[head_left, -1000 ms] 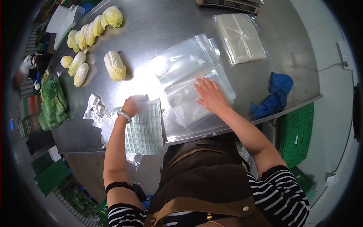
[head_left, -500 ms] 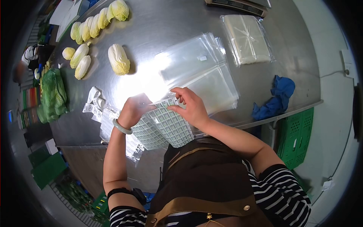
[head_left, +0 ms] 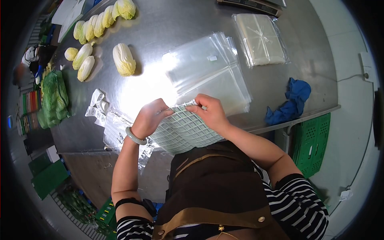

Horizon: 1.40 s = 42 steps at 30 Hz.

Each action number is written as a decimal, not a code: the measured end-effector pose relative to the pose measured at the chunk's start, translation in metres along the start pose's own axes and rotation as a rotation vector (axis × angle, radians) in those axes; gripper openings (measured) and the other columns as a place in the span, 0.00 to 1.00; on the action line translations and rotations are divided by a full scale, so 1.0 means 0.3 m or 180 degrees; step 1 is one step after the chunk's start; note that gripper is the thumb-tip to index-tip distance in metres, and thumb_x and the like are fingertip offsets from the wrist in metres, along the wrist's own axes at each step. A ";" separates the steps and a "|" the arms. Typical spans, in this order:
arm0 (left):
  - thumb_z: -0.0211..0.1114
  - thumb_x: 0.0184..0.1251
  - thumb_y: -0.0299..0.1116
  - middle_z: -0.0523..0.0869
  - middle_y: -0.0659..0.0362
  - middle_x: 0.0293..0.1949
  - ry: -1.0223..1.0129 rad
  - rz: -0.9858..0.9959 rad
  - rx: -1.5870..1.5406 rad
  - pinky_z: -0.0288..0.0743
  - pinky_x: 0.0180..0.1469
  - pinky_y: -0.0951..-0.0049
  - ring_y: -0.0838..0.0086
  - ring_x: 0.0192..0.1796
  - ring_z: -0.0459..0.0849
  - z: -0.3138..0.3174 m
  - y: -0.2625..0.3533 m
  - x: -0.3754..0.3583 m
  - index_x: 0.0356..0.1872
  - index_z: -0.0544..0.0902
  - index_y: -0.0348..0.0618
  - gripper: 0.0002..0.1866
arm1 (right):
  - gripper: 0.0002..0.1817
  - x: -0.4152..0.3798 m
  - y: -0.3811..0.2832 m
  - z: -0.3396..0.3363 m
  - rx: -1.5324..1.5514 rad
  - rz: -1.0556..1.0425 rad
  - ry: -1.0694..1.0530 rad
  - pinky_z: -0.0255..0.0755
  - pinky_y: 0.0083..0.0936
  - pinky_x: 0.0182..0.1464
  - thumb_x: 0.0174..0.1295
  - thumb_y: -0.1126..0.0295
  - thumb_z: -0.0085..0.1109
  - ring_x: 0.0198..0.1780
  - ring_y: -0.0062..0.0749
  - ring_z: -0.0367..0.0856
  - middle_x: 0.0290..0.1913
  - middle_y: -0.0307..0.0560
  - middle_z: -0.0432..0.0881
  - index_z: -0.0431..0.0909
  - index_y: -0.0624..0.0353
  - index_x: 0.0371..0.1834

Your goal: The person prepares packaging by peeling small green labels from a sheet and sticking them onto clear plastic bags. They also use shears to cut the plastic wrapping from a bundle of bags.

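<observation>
A pliable sheet with a pale green-and-white grid of small squares [head_left: 185,132], seemingly a sheet of labels, hangs in front of my apron. Its upper left edge is pinched between the thumb and fingers of my left hand [head_left: 149,119], which has a pale bangle at the wrist. My right hand [head_left: 211,115] grips the upper right edge with thumb and bent fingers. Just beyond both hands lies a stack of clear plastic bags [head_left: 206,72]. Left of my left hand are printed plastic packaging [head_left: 116,134] and a curled strip of white labels [head_left: 97,106].
Several napa cabbages [head_left: 98,26] line the back left of the metal table [head_left: 160,24], with a single cabbage [head_left: 124,60] closer. A wrapped pack [head_left: 261,40], a scale [head_left: 250,7] and a blue cloth [head_left: 290,102] are to the right. Green crates [head_left: 314,146] stand below.
My right hand has moved a little right and down, and my left slightly right. The sheet, folded into two panels before, now spreads wider and flatter between them.
</observation>
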<state>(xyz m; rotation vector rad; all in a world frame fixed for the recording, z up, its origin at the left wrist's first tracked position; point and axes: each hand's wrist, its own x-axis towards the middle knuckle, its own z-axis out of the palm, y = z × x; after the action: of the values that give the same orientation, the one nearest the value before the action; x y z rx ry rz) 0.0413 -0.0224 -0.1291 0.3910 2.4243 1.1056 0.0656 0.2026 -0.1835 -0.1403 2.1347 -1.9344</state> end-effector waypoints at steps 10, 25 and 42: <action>0.69 0.59 0.29 0.78 0.55 0.26 0.0073 0.0272 -0.0109 0.69 0.34 0.70 0.69 0.27 0.74 0.051 0.014 0.022 0.32 0.81 0.36 0.07 | 0.07 0.010 -0.030 -0.067 0.0700 0.0378 -0.0064 0.69 0.17 0.36 0.59 0.72 0.66 0.32 0.16 0.73 0.30 0.35 0.79 0.78 0.63 0.34; 0.69 0.61 0.29 0.83 0.58 0.28 -0.0022 -0.0406 -0.0434 0.74 0.39 0.75 0.76 0.32 0.79 0.072 0.061 0.032 0.34 0.83 0.35 0.07 | 0.10 -0.022 -0.036 -0.099 -0.0245 0.0206 0.0182 0.67 0.24 0.29 0.59 0.69 0.67 0.25 0.23 0.74 0.23 0.44 0.80 0.79 0.64 0.29; 0.72 0.58 0.31 0.85 0.63 0.26 -0.0108 -0.0426 -0.0580 0.74 0.38 0.77 0.82 0.31 0.78 0.011 0.041 -0.002 0.33 0.85 0.35 0.09 | 0.15 -0.051 -0.030 -0.176 -0.1739 -0.1779 0.0413 0.66 0.34 0.28 0.53 0.67 0.69 0.24 0.42 0.72 0.20 0.46 0.71 0.70 0.60 0.23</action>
<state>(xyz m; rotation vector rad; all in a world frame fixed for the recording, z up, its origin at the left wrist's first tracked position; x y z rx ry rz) 0.0445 -0.0127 -0.1214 0.1842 2.2609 1.2366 0.0660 0.2561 -0.1685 -0.8065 2.8966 -1.5569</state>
